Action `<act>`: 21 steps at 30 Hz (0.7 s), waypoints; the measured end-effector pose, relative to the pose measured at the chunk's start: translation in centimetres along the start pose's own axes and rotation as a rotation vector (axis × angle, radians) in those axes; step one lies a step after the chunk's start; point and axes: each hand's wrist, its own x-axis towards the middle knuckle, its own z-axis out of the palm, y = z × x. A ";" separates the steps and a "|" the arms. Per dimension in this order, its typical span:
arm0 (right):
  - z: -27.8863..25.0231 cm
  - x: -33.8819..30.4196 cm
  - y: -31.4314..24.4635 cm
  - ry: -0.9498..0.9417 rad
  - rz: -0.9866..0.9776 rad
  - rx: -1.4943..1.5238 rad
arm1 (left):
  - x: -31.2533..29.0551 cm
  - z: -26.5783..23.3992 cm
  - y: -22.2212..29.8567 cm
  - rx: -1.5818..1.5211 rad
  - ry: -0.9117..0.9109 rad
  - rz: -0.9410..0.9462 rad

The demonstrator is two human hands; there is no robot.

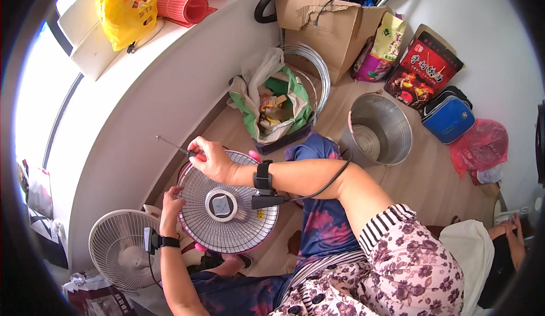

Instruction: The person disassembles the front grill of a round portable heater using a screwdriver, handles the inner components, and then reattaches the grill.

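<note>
A round, fan-shaped heater (250, 186) with a radial wire grille and a pink rim is in front of me, its grille facing up. Above the heater's far left edge, my right hand (213, 160) is closed round the dark handle of a screwdriver (172, 144). The thin shaft points away to the left, its tip touching nothing. My left hand (172, 205) grips the heater's left rim with bent fingers; the fingertips are partly hidden. Both wrists wear black straps with small devices and cables.
Left of the heater stands a white fan (122, 248). Beyond are a green-and-white bag (241, 103) of odds and ends, a wire coil (321, 69), a cardboard box (318, 32) and a metal bucket (400, 137). A blue case (448, 120) lies right. Another person's hands (512, 231) show far right.
</note>
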 end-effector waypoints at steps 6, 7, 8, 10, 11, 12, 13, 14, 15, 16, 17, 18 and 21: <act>-0.7 -0.1 0.3 -0.027 0.058 -0.001 | -0.8 0.3 3.7 -0.210 -0.017 -0.143; -0.8 -0.2 0.3 -0.027 0.059 -0.005 | -0.8 0.4 3.9 -0.231 -0.032 -0.163; -0.6 -0.1 0.1 -0.024 0.048 0.001 | -0.5 0.3 3.5 -0.173 -0.002 -0.097; -0.4 0.0 -0.3 -0.023 0.036 0.009 | -0.6 -0.2 2.4 -0.181 -0.021 -0.112; -0.4 0.0 -0.2 -0.028 0.045 0.009 | -0.6 -0.1 2.4 -0.190 -0.049 -0.123; -0.5 0.0 -0.2 -0.034 0.053 0.008 | -0.5 -0.1 2.1 -0.192 -0.050 -0.122; -0.5 0.0 -0.2 -0.034 0.053 0.007 | -0.3 0.0 1.7 -0.149 -0.028 -0.104; -0.7 0.1 0.0 -0.021 0.043 0.006 | -0.2 0.2 2.0 -0.108 -0.011 -0.083; -0.8 0.1 0.2 -0.009 0.033 0.004 | -0.1 0.4 2.2 -0.110 -0.017 -0.079; -0.9 0.0 0.4 -0.004 0.034 -0.001 | -0.2 0.5 2.4 -0.138 -0.025 -0.102; -0.7 0.0 0.3 -0.010 0.039 0.014 | -0.5 0.4 2.6 -0.164 -0.025 -0.131; -0.6 0.0 0.2 -0.015 0.045 0.028 | -0.4 0.3 2.1 -0.164 -0.022 -0.133; -0.8 0.0 0.1 -0.017 0.037 0.013 | -0.1 0.5 1.8 -0.136 -0.007 -0.080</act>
